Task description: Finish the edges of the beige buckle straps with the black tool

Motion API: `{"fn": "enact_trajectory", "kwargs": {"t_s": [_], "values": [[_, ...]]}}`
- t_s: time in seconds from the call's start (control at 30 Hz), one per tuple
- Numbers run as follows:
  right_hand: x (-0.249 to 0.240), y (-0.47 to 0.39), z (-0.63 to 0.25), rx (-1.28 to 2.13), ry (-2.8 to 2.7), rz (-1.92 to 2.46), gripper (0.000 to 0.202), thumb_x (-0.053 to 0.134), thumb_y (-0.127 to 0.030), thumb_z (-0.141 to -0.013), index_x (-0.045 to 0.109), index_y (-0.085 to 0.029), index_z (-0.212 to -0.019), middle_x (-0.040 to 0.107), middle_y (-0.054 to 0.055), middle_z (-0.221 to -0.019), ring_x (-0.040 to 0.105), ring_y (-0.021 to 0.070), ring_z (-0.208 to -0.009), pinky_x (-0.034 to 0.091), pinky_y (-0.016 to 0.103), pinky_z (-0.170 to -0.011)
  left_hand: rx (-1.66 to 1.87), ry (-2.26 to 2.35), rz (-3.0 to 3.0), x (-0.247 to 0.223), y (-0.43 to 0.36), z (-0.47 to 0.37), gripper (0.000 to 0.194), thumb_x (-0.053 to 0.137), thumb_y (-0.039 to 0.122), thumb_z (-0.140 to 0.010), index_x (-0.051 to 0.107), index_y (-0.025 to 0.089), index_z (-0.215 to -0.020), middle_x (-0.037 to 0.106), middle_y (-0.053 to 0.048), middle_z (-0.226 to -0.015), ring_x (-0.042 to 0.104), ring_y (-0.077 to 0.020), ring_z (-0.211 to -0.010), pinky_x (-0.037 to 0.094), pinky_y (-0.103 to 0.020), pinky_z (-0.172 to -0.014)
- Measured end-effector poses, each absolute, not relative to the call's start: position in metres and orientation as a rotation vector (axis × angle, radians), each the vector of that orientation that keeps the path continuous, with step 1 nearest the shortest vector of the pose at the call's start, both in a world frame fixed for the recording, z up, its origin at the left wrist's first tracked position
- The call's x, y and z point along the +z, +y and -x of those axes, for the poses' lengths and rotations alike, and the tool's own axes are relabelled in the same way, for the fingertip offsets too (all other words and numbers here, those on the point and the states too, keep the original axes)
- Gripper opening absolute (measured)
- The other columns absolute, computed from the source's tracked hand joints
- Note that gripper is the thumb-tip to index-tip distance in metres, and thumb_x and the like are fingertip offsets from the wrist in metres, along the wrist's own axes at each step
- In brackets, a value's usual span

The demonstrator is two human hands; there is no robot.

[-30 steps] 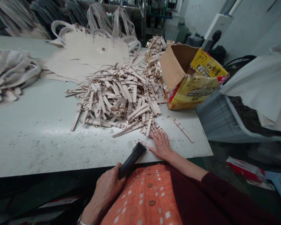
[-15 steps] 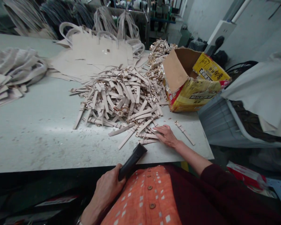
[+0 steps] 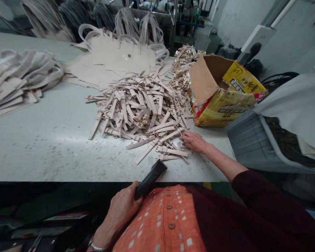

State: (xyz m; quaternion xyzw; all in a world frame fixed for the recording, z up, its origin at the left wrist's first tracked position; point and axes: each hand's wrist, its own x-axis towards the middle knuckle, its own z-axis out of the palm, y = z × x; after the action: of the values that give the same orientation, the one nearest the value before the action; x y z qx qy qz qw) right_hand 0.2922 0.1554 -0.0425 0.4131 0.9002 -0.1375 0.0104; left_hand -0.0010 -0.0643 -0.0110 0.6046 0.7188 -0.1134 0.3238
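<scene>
My left hand is wrapped round a black handheld tool with a wide, flat end, held at the table's front edge. At the right side of a heap of pale beige buckle straps, the fingers of my right hand are pinched together on a strap, which they partly hide. Several straps lie loose just left of and below that hand, gold-coloured buckles showing. Behind my right wrist, the buckle of another strap peeks out.
A yellow cardboard box, its flaps open, stands right of the heap. Beyond it is a grey bin with cloth over it. Beige bag panels lie at the back of the table, and bundled handles at left.
My right hand has moved slightly up and right along the heap's edge, its fingers drawing together, and now covers much of the lone strap there. My left hand still holds the black tool.
</scene>
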Motion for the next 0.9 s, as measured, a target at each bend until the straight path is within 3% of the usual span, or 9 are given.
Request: {"fn": "enact_trajectory", "kwargs": {"t_s": [0.17,0.33,0.47,0.63,0.8,0.9], "values": [[-0.016,0.152,-0.284,-0.382,3.000,-1.254,0.033,0.055,-0.030,-0.083,0.053,-0.022,-0.115,0.047,0.007,-0.123,0.040,0.0227,-0.113,0.030,0.034,-0.091,-0.295,1.881,-1.597,-0.012,-0.064,0.003,0.024,0.042,0.029,-0.078,0.054,0.023,-0.098,0.067,-0.004,-0.087,0.063,-0.0193,-0.081,0.037,-0.025,-0.063],[-0.002,0.136,-0.238,-0.273,3.036,-1.157,0.030,0.047,-0.036,-0.087,0.056,-0.017,-0.109,0.059,0.009,-0.100,0.046,0.0221,-0.098,0.026,0.036,-0.090,-0.258,1.868,-1.640,-0.016,-0.063,0.004,0.023,0.041,0.028,-0.077,0.053,0.023,-0.097,0.067,-0.004,-0.086,0.062,-0.0191,-0.081,0.036,-0.025,-0.062],[0.000,0.126,-0.209,-0.211,3.013,-1.267,0.036,0.046,-0.040,-0.088,0.053,-0.020,-0.117,0.058,0.009,-0.099,0.045,0.0234,-0.099,0.025,0.037,-0.090,-0.274,1.865,-1.631,-0.015,-0.064,0.003,0.024,0.041,0.027,-0.078,0.053,0.022,-0.097,0.067,-0.004,-0.088,0.062,-0.0185,-0.081,0.036,-0.024,-0.062],[-0.025,0.121,-0.203,-0.404,2.861,-1.215,0.034,0.051,-0.044,-0.084,0.056,-0.025,-0.113,0.058,0.006,-0.101,0.050,0.0218,-0.098,0.035,0.032,-0.085,-0.256,1.864,-1.602,-0.014,-0.067,0.004,0.025,0.041,0.027,-0.077,0.054,0.024,-0.099,0.068,-0.004,-0.087,0.062,-0.0194,-0.081,0.036,-0.025,-0.063],[-0.052,0.135,-0.212,-0.522,2.796,-1.596,0.030,0.042,-0.020,-0.088,0.054,-0.021,-0.116,0.055,0.005,-0.112,0.051,0.0163,-0.102,0.038,0.026,-0.087,-0.217,1.879,-1.577,-0.014,-0.070,0.007,0.028,0.041,0.028,-0.078,0.053,0.023,-0.102,0.067,-0.004,-0.088,0.063,-0.0191,-0.081,0.036,-0.025,-0.062],[-0.057,0.150,-0.213,-0.457,2.730,-1.730,0.036,0.050,-0.020,-0.082,0.052,-0.022,-0.118,0.052,0.005,-0.118,0.050,0.0181,-0.103,0.040,0.027,-0.086,-0.219,1.879,-1.568,-0.017,-0.070,0.008,0.026,0.041,0.028,-0.077,0.054,0.024,-0.101,0.067,-0.003,-0.087,0.063,-0.0192,-0.081,0.036,-0.025,-0.061]]}}
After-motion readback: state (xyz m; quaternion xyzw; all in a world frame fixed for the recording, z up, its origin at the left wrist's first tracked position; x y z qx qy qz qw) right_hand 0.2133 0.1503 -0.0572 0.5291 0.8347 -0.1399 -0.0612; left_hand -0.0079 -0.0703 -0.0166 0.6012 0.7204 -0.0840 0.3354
